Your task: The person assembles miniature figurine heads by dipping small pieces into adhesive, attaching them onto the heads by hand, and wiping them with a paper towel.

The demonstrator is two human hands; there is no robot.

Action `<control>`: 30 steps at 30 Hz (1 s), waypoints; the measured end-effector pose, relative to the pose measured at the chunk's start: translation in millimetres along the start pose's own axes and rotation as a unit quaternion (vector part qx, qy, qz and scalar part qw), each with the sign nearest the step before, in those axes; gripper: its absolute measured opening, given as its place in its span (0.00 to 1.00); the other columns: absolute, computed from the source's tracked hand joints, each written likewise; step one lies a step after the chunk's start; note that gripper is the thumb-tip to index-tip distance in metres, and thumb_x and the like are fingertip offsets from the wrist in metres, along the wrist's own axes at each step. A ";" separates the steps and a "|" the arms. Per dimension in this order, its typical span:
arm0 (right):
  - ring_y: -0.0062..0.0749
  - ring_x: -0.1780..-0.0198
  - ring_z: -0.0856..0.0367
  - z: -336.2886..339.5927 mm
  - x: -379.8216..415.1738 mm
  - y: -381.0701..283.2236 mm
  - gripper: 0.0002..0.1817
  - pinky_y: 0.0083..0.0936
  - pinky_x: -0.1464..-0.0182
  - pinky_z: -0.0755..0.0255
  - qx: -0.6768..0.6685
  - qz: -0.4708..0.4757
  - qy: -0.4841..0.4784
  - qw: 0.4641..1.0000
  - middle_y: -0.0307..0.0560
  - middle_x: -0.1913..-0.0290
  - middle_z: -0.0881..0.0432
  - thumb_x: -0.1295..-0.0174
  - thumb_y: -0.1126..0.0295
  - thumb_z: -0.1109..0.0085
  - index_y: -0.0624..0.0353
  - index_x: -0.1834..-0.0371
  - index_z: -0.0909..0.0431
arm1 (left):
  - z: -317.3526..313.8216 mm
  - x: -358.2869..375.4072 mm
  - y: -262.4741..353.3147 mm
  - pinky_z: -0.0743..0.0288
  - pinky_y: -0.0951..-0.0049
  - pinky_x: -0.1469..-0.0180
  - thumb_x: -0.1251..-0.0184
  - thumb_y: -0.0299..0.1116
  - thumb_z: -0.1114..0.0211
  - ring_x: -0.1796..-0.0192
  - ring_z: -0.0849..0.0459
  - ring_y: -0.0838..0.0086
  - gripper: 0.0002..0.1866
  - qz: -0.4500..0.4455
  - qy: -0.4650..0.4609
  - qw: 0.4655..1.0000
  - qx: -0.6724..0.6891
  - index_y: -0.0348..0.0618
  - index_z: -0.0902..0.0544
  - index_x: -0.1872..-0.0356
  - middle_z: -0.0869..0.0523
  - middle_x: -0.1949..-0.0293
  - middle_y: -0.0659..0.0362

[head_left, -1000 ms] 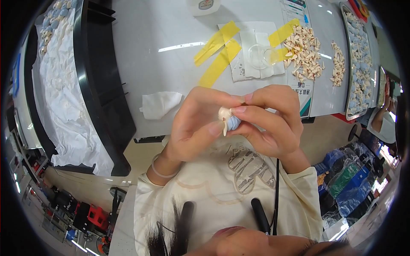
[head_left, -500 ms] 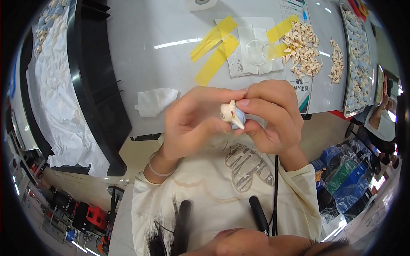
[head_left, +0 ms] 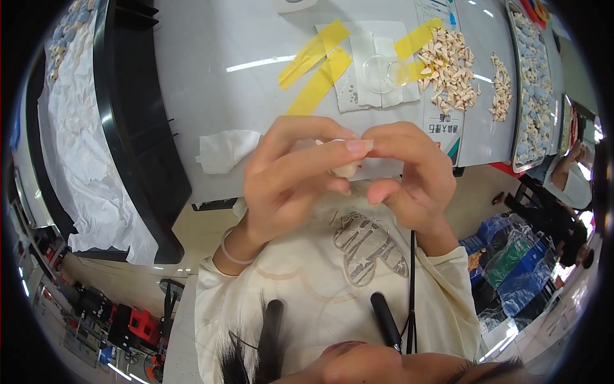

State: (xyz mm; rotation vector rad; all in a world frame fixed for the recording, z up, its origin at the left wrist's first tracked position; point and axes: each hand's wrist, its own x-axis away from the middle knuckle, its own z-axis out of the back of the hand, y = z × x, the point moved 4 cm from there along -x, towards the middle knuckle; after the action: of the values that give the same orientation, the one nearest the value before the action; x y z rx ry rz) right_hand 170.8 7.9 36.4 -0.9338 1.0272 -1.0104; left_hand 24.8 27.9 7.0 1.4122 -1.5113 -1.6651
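Both hands, the left hand [head_left: 288, 176] and the right hand [head_left: 409, 169], clamp their grip on a small cream figurine [head_left: 345, 168], mostly hidden between the fingertips above the white surface [head_left: 224, 83].

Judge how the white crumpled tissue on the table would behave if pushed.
The tissue looks crumpled and thin, so it would probably fold rather than stay stiff. It seems very light, likely sliding easily on the glossy table. It lies flat, so rolling or tipping seems unlikely.
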 end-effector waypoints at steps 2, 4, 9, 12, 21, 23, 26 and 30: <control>0.30 0.63 0.26 -2.1 3.1 4.8 0.23 0.24 0.59 0.32 -0.103 -0.072 -0.006 0.992 0.45 0.61 0.23 0.55 0.66 0.34 0.63 0.57 0.28 | -2.3 2.2 3.9 0.31 0.74 0.62 0.63 0.25 0.29 0.64 0.23 0.67 0.26 -0.038 0.057 0.991 -0.114 0.38 0.23 0.55 0.20 0.61 0.56; 0.27 0.59 0.27 -6.6 5.7 10.1 0.23 0.24 0.56 0.31 -0.204 -0.153 -0.008 0.967 0.47 0.57 0.25 0.52 0.70 0.35 0.65 0.53 0.32 | -6.3 5.3 2.8 0.31 0.73 0.62 0.63 0.25 0.29 0.64 0.23 0.67 0.26 -0.033 0.064 0.988 -0.139 0.39 0.24 0.55 0.20 0.62 0.57; 0.28 0.56 0.26 -3.7 8.6 13.4 0.21 0.23 0.55 0.32 -0.287 -0.171 0.029 0.942 0.48 0.56 0.26 0.52 0.79 0.39 0.65 0.53 0.33 | -12.1 2.3 3.6 0.32 0.71 0.60 0.64 0.24 0.28 0.64 0.24 0.66 0.26 -0.062 0.040 0.975 -0.208 0.41 0.24 0.57 0.21 0.65 0.57; 0.31 0.55 0.25 10.5 9.0 10.4 0.21 0.24 0.55 0.31 -0.221 -0.135 0.028 0.966 0.50 0.56 0.26 0.54 0.83 0.40 0.65 0.54 0.32 | -15.3 1.4 4.0 0.31 0.73 0.62 0.65 0.22 0.29 0.65 0.24 0.67 0.25 -0.045 0.064 0.982 -0.173 0.40 0.24 0.57 0.21 0.67 0.57; 0.36 0.58 0.24 59.2 20.9 7.0 0.23 0.27 0.58 0.29 -0.081 0.026 0.039 0.996 0.55 0.59 0.23 0.60 0.82 0.36 0.63 0.56 0.29 | -15.8 0.8 10.5 0.27 0.76 0.68 0.65 0.10 0.42 0.69 0.21 0.67 0.15 -0.047 0.029 0.976 -0.212 0.35 0.20 0.72 0.20 0.71 0.54; 0.35 0.63 0.25 90.3 24.5 8.3 0.22 0.25 0.62 0.30 -0.175 0.047 0.092 0.979 0.55 0.60 0.24 0.55 0.76 0.37 0.63 0.54 0.30 | -16.4 -0.4 9.9 0.26 0.77 0.68 0.62 0.10 0.44 0.70 0.20 0.66 0.14 -0.016 0.009 0.977 -0.210 0.35 0.20 0.71 0.18 0.72 0.52; 0.30 0.67 0.29 177.1 35.9 7.0 0.21 0.20 0.67 0.34 -0.142 0.018 0.284 0.948 0.52 0.58 0.28 0.45 0.66 0.43 0.65 0.51 0.32 | -19.3 2.3 8.8 0.26 0.77 0.68 0.59 0.09 0.46 0.70 0.19 0.67 0.14 0.010 0.019 0.980 -0.196 0.34 0.20 0.71 0.18 0.72 0.52; 0.24 0.68 0.32 296.7 61.1 27.4 0.18 0.18 0.67 0.37 -0.081 -0.076 0.387 0.915 0.48 0.58 0.29 0.44 0.67 0.45 0.63 0.52 0.31 | -20.0 0.7 12.6 0.26 0.78 0.68 0.57 0.08 0.47 0.70 0.19 0.68 0.14 0.033 0.033 0.982 -0.183 0.34 0.20 0.69 0.17 0.71 0.53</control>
State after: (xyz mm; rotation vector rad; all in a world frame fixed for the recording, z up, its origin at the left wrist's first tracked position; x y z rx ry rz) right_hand 472.7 -3.2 71.3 -0.7539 1.7352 -1.4988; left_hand 38.9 15.3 21.2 1.1945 -1.1295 -1.7290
